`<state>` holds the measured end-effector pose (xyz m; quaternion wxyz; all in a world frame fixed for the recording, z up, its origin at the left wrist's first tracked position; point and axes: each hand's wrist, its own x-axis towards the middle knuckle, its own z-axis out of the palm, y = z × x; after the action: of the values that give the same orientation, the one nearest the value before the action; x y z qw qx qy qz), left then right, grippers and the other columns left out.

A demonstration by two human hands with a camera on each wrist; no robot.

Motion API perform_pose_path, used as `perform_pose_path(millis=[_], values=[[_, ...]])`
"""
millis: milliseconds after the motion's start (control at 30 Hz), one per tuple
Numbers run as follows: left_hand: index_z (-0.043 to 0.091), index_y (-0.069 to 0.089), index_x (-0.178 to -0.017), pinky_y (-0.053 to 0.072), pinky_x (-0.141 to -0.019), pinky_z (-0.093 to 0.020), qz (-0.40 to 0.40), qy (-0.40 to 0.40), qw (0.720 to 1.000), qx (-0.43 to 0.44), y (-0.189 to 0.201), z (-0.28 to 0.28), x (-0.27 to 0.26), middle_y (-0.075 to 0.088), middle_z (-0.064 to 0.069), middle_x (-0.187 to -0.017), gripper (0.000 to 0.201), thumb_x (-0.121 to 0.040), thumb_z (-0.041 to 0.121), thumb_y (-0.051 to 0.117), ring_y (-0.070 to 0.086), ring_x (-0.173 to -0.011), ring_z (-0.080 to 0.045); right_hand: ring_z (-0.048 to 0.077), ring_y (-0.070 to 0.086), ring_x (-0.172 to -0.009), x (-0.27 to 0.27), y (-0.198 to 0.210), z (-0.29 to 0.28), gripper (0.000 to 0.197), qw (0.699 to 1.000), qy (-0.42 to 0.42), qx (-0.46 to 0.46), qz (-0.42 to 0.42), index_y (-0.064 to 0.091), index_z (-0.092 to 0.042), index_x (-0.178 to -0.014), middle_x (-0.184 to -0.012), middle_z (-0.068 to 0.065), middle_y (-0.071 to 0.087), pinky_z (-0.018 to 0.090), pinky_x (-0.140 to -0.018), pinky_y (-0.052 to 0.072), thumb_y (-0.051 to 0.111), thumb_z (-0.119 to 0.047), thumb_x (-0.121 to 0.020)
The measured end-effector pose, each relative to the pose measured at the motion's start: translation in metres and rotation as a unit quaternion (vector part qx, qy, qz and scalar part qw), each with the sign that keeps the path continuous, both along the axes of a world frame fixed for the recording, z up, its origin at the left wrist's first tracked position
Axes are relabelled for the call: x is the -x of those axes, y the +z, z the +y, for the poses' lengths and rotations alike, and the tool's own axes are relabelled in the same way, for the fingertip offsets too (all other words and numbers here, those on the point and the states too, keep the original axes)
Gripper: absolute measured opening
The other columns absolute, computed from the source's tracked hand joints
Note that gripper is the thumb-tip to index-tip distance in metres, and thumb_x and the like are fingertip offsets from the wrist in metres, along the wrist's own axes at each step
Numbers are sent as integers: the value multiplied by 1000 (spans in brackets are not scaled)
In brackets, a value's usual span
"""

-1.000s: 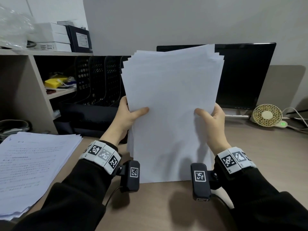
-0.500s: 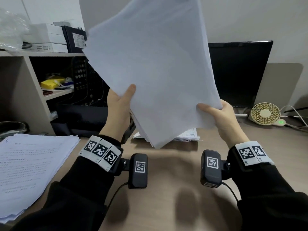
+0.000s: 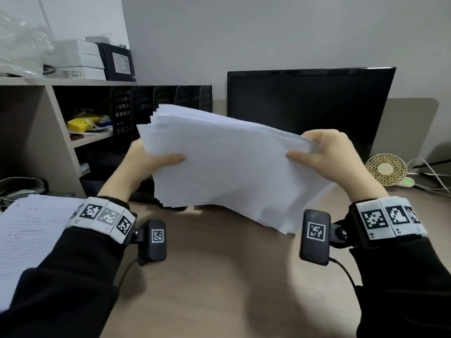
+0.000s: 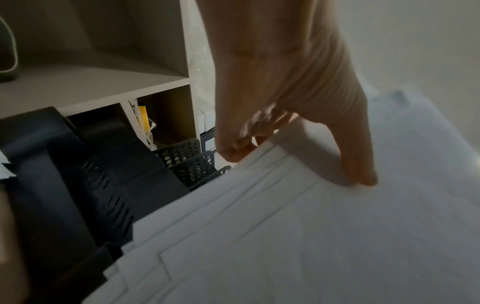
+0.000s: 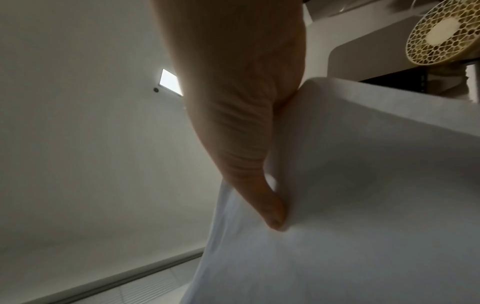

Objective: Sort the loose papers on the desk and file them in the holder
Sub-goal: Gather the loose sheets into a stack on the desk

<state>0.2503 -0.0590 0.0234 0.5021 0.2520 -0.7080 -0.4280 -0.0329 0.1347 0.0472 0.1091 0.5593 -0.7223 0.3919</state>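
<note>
A thick stack of white paper [image 3: 231,164] hangs above the desk, turned on its side and sloping down to the right, its sheets fanned unevenly at the left end. My left hand [image 3: 148,164] grips its left edge, thumb on top [image 4: 358,164], fingers curled underneath. My right hand [image 3: 324,154] grips the right edge, thumb pressed on the stack [image 5: 272,214]. The black mesh file holder [image 3: 161,98] stands behind the stack by the shelf, its slots partly hidden by the paper [image 4: 311,236]. A second pile of printed sheets [image 3: 26,237] lies at the desk's left.
A black monitor [image 3: 310,106] stands at the back right, with a small cream fan [image 3: 386,169] and cables beside it. A beige shelf unit [image 3: 36,132] with boxes and yellow items fills the left. A black tray [image 4: 52,185] sits under the holder. Bare desk [image 3: 231,276] lies in front.
The stack stood upright on the desk, was lifted and tilted to the left, and is now turned lengthwise and lowered between both hands. My hands stayed on its two sides.
</note>
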Motion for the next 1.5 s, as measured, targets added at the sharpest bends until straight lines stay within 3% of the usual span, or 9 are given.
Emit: perform_pose_path(millis=[133,233,333,433,767,967,1200,1367,1500], values=[[20,66,-99,55,-68,-21,66,-10,997,-41,-8,2,5,72,9,-94,23,-80,9,72,69,-81,-2,17,60,-86,-6,13,1,25,998,-38,47,20,70,-23,-98,-90,-3,66,33,-72,49,76,-33,-76],[21,67,-97,56,-69,-20,91,-9,995,-47,-15,1,1,74,11,-89,20,-83,7,69,70,-83,-6,13,60,-94,10,3,3,57,986,-18,128,-106,58,-28,-116,-105,-4,63,31,-79,49,85,-33,-67],[19,67,-99,55,-69,-21,108,-7,992,-61,-26,0,-7,73,8,-93,21,-82,8,69,69,-86,-9,28,65,-105,21,-33,-3,67,916,141,122,-356,56,-14,-120,-116,8,66,40,-85,56,88,-27,-62],[18,67,-99,55,-71,-23,118,-13,990,-79,-33,2,-10,73,8,-93,21,-83,5,68,69,-86,-9,30,67,-103,9,-63,-14,42,840,237,71,-483,61,-5,-118,-110,9,71,34,-78,56,71,-8,-77],[18,66,-111,54,-83,-32,81,-15,993,-79,-38,9,-21,71,-1,-112,61,-54,30,87,67,-102,-17,28,70,-91,-9,-75,-38,40,857,175,124,-468,62,-3,-113,-104,12,72,35,-76,56,74,-8,-75],[14,65,-111,56,-76,-27,100,4,993,-67,-42,11,-16,71,-3,-108,47,-66,15,79,69,-94,-14,23,66,-83,-13,-79,-43,52,863,156,142,-460,57,-2,-113,-102,10,69,25,-61,52,66,-15,-64],[8,61,-111,57,-78,-30,96,58,992,-59,-31,8,-1,67,0,-100,32,-82,-2,69,66,-88,-14,16,69,-84,-28,-64,-52,21,883,167,177,-400,61,-12,-104,-99,5,71,26,-68,55,65,-4,-85],[9,61,-118,52,-87,-37,19,-17,993,-115,-38,1,-12,68,-6,-113,47,-74,3,76,66,-102,-21,21,69,-93,-17,-73,-47,32,892,166,130,-401,59,-5,-116,-108,7,70,31,-74,56,65,-2,-84],[11,61,-116,50,-91,-42,-7,18,992,-122,-46,5,-7,66,-7,-112,31,-86,0,64,63,-104,-28,23,67,-96,-22,-82,-49,30,901,140,116,-395,57,-6,-117,-110,8,68,35,-79,54,59,-3,-87]])
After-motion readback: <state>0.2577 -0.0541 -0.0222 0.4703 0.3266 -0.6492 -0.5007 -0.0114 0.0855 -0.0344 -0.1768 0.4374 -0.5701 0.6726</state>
